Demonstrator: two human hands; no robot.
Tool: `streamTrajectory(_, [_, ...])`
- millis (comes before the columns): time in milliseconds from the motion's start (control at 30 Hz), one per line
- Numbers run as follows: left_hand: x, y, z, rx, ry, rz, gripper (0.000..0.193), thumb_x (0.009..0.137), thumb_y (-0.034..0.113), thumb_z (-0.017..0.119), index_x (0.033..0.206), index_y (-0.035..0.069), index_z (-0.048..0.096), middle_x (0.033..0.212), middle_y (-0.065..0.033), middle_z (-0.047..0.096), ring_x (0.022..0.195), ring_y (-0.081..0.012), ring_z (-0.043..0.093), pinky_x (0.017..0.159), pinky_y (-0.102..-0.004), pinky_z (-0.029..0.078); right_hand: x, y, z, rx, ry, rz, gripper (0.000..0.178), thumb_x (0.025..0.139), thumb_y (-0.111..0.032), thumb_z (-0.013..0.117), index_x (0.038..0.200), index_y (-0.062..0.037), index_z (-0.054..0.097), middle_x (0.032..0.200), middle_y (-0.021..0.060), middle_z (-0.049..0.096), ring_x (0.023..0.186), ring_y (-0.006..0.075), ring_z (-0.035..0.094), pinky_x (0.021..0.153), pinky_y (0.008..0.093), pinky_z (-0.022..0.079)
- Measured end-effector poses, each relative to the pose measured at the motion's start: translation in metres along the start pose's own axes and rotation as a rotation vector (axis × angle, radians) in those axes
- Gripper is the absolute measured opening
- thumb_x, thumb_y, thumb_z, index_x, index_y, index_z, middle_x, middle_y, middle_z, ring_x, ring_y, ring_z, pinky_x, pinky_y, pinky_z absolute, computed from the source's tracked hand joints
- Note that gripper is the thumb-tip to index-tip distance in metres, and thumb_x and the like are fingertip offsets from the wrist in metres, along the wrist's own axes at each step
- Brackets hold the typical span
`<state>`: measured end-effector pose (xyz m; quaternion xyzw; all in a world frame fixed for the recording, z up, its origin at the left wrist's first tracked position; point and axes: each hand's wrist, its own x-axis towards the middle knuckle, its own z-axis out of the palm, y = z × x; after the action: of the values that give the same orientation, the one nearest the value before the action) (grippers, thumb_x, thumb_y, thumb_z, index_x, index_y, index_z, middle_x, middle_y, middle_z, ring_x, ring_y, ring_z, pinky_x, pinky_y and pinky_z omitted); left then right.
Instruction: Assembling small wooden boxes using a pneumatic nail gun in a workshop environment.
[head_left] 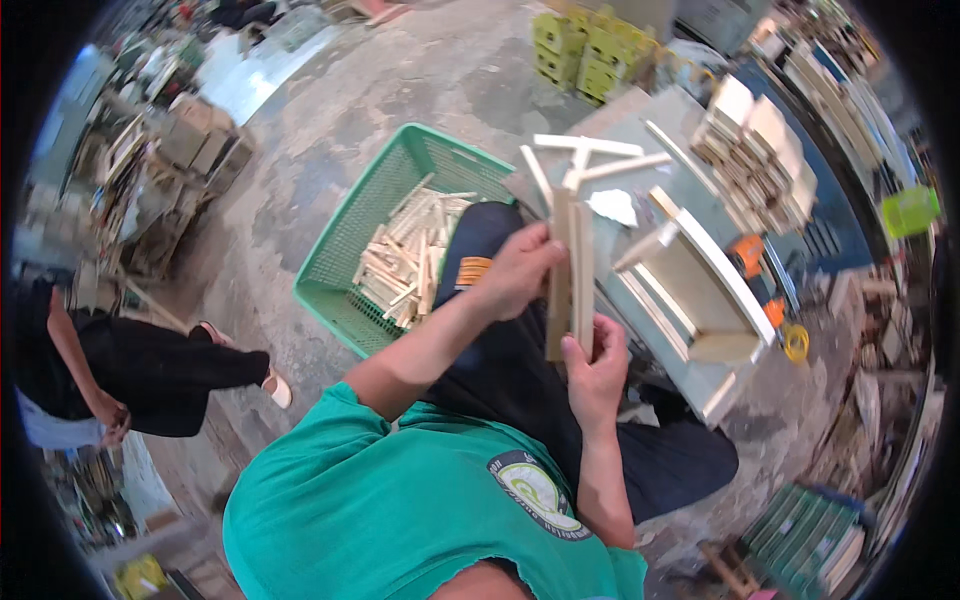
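Observation:
Between my hands, above my lap, are narrow wooden boards point(560, 290) held lengthwise, side by side; I cannot tell whether they are joined. My left hand point(522, 272) grips their left edge near the middle, fingers closed. Lower down, my right hand point(597, 368) pinches the near end between thumb and fingers. Just beyond the boards, several loose wooden strips point(590, 146) lie on a grey work surface point(620, 262). To the right of my hands rests an open wooden box frame point(705, 290) with a white outer side.
Left of my knee stands a green plastic basket point(335, 250) with many short wooden sticks point(405, 255). An orange-and-black power tool point(750, 262) lies beyond the box frame, near stacked wooden pieces point(755, 150). Another person point(150, 370) stands at the left. Yellow-green blocks point(585, 52) sit far off.

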<state>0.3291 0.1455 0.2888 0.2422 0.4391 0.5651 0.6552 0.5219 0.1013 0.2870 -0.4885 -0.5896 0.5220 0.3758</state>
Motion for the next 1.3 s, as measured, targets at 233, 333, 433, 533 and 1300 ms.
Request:
streamTrajectory(233, [-0.003, -0.028, 0.019, 0.051, -0.015, -0.009, 0.027, 0.099, 0.014, 0.058, 0.124, 0.004, 0.058, 0.103, -0.0050, 0.065, 0.092, -0.0157, 0.064, 0.075, -0.0320, 0.055, 0.000, -0.008, -0.007, -0.210, 0.030, -0.031, 0.034, 0.085, -0.007, 0.075, 0.116, -0.0016, 0.064, 0.096, 0.0108, 0.069, 0.082, 0.0198, 0.067, 0.077, 0.0324, 0.055])
streamTrajectory(333, [-0.005, -0.037, 0.020, 0.151, 0.013, 0.083, 0.031, 0.094, 0.009, 0.062, 0.124, 0.000, 0.059, 0.106, -0.0048, 0.064, 0.090, -0.0133, 0.061, 0.077, -0.0296, 0.053, 0.001, -0.002, -0.020, -0.450, 0.005, -0.120, 0.031, 0.085, -0.008, 0.073, 0.116, -0.0062, 0.068, 0.090, 0.0121, 0.070, 0.077, 0.0210, 0.070, 0.070, 0.0339, 0.055])
streamTrajectory(433, [-0.018, -0.021, 0.029, 0.115, -0.071, -0.032, 0.035, 0.096, 0.008, 0.060, 0.129, -0.001, 0.052, 0.114, -0.0121, 0.063, 0.104, -0.0243, 0.068, 0.091, -0.0401, 0.058, -0.009, -0.005, -0.028, -0.326, -0.040, -0.044, 0.032, 0.084, -0.010, 0.073, 0.115, -0.0066, 0.068, 0.088, 0.0144, 0.068, 0.079, 0.0255, 0.069, 0.071, 0.0378, 0.055])
streamTrajectory(533, [-0.019, -0.023, 0.014, 0.118, -0.042, 0.023, 0.048, 0.098, 0.012, 0.062, 0.141, 0.005, 0.041, 0.118, -0.0164, 0.063, 0.103, -0.0288, 0.069, 0.086, -0.0413, 0.061, -0.017, -0.012, -0.033, -0.166, -0.176, 0.089, 0.049, 0.086, -0.015, 0.072, 0.131, -0.0047, 0.057, 0.093, 0.0167, 0.071, 0.082, 0.0274, 0.070, 0.076, 0.0379, 0.056])
streamTrajectory(1300, [-0.018, -0.037, 0.089, 0.411, -0.395, -0.042, 0.049, 0.096, 0.008, 0.066, 0.139, 0.006, 0.043, 0.103, -0.0181, 0.069, 0.085, -0.0290, 0.074, 0.071, -0.0363, 0.063, 0.008, -0.083, -0.372, 0.615, 0.802, -0.270, 0.039, 0.106, -0.043, 0.049, 0.083, -0.0119, 0.057, 0.068, -0.0020, 0.055, 0.056, 0.0088, 0.053, 0.051, 0.0236, 0.042])
